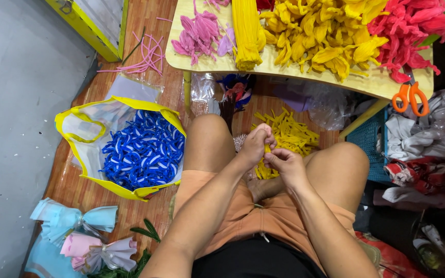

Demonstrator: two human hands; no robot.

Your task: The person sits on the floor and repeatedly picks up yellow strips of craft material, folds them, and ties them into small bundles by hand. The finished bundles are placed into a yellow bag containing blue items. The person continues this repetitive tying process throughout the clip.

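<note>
I sit cross-legged on a wooden floor. My left hand [256, 144] and my right hand [284, 162] meet between my knees, both pinching a small yellow strip [267, 150] that pokes out between the fingers. Just beyond my hands lies a pile of yellow strips [289, 135] on the floor. Above it stands a low yellow table [284, 72] with a bundle of yellow fuzzy sticks [245, 33], heaps of yellow petals [320, 36], red petals [408, 25] and pink petals [199, 33].
A yellow-rimmed bag of blue curled pieces [142, 152] sits left of my knee. Orange scissors [411, 98] rest on the table's right corner. Pastel paper bouquets [78, 231] lie at bottom left. A blue crate [369, 136] and cloth clutter fill the right side.
</note>
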